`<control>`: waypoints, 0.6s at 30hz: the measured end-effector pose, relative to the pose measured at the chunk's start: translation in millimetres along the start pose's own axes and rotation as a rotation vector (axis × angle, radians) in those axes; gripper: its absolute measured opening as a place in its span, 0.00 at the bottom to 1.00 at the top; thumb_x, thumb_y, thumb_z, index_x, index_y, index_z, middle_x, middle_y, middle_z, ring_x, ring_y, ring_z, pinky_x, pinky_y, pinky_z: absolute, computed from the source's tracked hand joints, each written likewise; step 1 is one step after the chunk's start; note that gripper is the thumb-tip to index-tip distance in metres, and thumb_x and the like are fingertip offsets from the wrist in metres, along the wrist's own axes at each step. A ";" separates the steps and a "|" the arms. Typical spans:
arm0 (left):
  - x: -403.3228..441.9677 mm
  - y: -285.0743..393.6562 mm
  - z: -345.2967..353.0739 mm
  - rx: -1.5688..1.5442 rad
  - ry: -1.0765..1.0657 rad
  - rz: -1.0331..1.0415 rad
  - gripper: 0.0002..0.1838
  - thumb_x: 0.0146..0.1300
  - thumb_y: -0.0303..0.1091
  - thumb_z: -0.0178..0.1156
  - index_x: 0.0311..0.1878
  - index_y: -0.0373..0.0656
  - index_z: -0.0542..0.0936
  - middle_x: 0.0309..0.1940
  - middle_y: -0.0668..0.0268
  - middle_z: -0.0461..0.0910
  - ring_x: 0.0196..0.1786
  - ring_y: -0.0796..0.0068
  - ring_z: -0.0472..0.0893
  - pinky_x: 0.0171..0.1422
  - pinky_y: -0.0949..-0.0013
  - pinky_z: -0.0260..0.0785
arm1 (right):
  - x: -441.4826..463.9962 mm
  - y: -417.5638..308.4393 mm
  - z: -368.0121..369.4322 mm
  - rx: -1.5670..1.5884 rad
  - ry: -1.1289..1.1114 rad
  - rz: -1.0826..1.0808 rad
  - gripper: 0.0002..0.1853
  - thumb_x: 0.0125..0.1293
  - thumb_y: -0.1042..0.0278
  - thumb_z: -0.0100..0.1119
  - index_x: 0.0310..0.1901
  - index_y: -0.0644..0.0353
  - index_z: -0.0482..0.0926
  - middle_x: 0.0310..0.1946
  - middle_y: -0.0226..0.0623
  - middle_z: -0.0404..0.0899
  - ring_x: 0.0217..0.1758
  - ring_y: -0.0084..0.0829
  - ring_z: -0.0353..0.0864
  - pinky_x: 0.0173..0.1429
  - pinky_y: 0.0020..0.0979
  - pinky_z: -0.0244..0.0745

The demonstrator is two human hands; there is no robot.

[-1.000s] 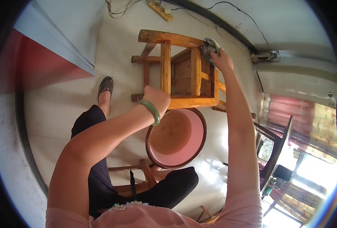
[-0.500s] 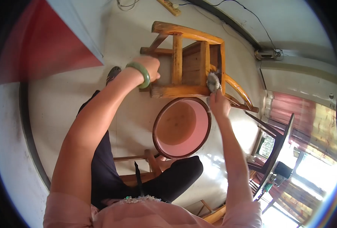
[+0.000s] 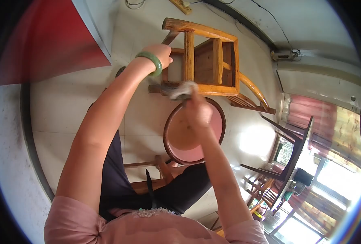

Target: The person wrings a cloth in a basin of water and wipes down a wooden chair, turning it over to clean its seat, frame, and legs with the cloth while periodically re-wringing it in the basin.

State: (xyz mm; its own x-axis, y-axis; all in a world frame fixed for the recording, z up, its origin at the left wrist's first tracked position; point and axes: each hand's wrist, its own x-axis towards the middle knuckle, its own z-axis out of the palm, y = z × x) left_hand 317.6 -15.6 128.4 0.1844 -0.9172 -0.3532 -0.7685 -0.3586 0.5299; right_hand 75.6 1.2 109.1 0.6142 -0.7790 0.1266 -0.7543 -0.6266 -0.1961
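A wooden chair [image 3: 190,61] lies tipped over on the floor, its legs pointing left. My left hand [image 3: 160,56], with a green bangle on the wrist, is closed around a rung at the leg end. My right hand [image 3: 199,110], blurred by motion, is closed on a grey-white cloth [image 3: 183,90] at the chair's near leg. Directly below that leg stands a round pink bucket [image 3: 217,126] with a brown rim, holding cloudy brownish water; my right hand and forearm cover part of it.
A low wooden stool [image 3: 162,166] is beneath my legs. To the right stands a dark table [image 3: 296,150] near bright windows and curtains [image 3: 314,118]. A red panel [image 3: 62,44] is at upper left. A power strip [image 3: 181,6] and cables lie by the far wall.
My right hand has swept left with the cloth, from the seat end of the chair along its near leg. The chair sits slightly higher in view; my left hand stays by the legs.
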 end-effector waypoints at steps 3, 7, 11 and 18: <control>-4.4 -1.1 1.3 -0.013 -0.032 0.001 0.11 0.58 0.40 0.53 0.28 0.41 0.73 0.27 0.60 0.75 0.32 0.59 0.74 0.37 0.60 0.64 | 4.0 98.7 -8.7 -0.003 -0.052 0.329 0.23 0.53 0.69 0.50 0.54 0.45 0.68 0.27 0.38 0.77 0.29 0.38 0.77 0.30 0.35 0.72; -4.6 0.3 0.2 0.003 -0.042 0.016 0.11 0.58 0.39 0.53 0.28 0.40 0.73 0.28 0.59 0.76 0.33 0.59 0.74 0.38 0.59 0.64 | 36.0 102.9 -41.8 -0.026 -0.200 0.534 0.25 0.52 0.61 0.46 0.55 0.47 0.68 0.31 0.46 0.77 0.34 0.45 0.77 0.38 0.42 0.71; 3.3 8.3 4.8 -0.042 0.005 0.029 0.12 0.58 0.39 0.53 0.28 0.40 0.74 0.29 0.58 0.76 0.34 0.58 0.74 0.38 0.59 0.64 | 25.9 41.1 -25.3 0.123 -0.319 0.513 0.31 0.49 0.59 0.48 0.60 0.47 0.61 0.33 0.48 0.77 0.36 0.46 0.77 0.41 0.41 0.71; 3.4 19.2 16.4 -0.047 -0.055 0.118 0.12 0.55 0.39 0.55 0.27 0.39 0.74 0.26 0.58 0.76 0.32 0.59 0.75 0.36 0.61 0.65 | -15.9 -55.9 24.6 0.644 0.045 0.212 0.26 0.48 0.81 0.45 0.52 0.54 0.69 0.35 0.48 0.73 0.36 0.45 0.74 0.41 0.36 0.71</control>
State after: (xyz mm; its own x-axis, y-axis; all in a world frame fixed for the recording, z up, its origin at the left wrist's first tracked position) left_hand 293.5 -22.7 124.8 0.0598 -0.9429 -0.3278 -0.7530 -0.2581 0.6053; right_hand 113.7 49.1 94.1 0.4472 -0.8925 0.0590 -0.5601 -0.3309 -0.7595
